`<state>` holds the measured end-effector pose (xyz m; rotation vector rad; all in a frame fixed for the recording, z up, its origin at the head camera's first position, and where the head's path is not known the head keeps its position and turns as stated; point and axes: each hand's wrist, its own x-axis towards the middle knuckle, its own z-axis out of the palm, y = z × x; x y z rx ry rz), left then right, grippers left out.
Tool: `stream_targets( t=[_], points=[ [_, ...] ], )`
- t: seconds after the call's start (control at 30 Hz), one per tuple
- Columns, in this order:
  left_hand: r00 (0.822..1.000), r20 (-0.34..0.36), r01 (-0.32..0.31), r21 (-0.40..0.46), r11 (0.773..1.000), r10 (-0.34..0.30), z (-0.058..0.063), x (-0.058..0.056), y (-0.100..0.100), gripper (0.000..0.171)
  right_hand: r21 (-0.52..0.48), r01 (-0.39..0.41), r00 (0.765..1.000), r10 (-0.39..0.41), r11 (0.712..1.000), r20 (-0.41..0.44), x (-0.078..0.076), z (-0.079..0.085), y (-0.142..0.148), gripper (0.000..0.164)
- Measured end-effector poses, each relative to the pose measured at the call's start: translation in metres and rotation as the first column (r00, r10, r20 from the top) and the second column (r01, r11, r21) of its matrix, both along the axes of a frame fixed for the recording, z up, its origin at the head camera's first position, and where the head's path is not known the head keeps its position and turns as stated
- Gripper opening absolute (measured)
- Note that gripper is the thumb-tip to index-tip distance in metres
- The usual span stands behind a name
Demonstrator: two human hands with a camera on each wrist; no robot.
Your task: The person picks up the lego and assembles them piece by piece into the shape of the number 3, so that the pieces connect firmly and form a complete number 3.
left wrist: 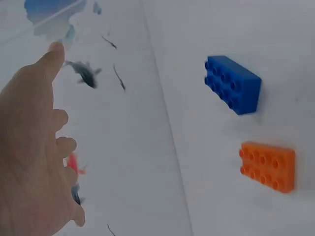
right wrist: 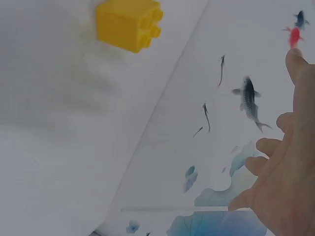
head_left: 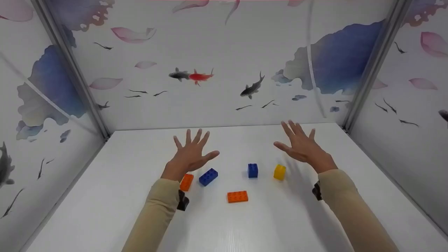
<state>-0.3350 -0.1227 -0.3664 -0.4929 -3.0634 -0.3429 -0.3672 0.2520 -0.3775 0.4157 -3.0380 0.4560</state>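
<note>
Both hands are held above the white table with fingers spread and nothing in them. In the head view my left hand [head_left: 190,154] is over the left side, close to an orange brick [head_left: 187,182] and a long blue brick [head_left: 208,177]. The same blue brick [left wrist: 232,84] and orange brick [left wrist: 268,167] show their studs in the left wrist view. My right hand [head_left: 301,146] hovers beyond a yellow brick [head_left: 279,172], which also appears in the right wrist view. Between the hands stands a smaller blue brick [head_left: 252,170]. A second orange brick [head_left: 237,196] lies nearer the front.
The white table [head_left: 140,217] is enclosed by panels on the left, right and back. Koi fish, petals and blue shapes are printed on the back panel [head_left: 224,105]. Metal posts [head_left: 75,70] rise at the rear corners. Each sleeved wrist bears a dark strap [head_left: 182,200].
</note>
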Motion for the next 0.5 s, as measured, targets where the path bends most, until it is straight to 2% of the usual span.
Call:
stream_targets(
  t=[0.13, 0.27, 0.43, 0.5],
  points=[
    [0.999, -0.013, 0.047, 0.042, 0.998, -0.047, 0.002, 0.006, 0.01, 0.086, -0.121, -0.008, 1.0, 0.009, 0.993, 0.002, 0.007, 0.004, 0.002, 0.092],
    [0.996, 0.002, 0.086, 0.153, 0.985, -0.088, -0.001, 0.014, 0.015, 0.087, -0.232, -0.01, 1.0, 0.01, 0.973, 0.0, 0.014, 0.004, 0.002, 0.091],
    [0.991, 0.015, 0.125, 0.296, 0.947, -0.136, -0.014, 0.025, 0.019, 0.088, -0.311, 0.048, 0.999, -0.044, 0.949, 0.019, 0.027, -0.005, -0.003, 0.088],
    [0.99, 0.019, 0.125, 0.375, 0.919, -0.142, -0.021, 0.028, 0.019, 0.087, -0.334, 0.072, 0.997, -0.065, 0.94, 0.032, 0.033, -0.012, -0.005, 0.088]
  ],
)
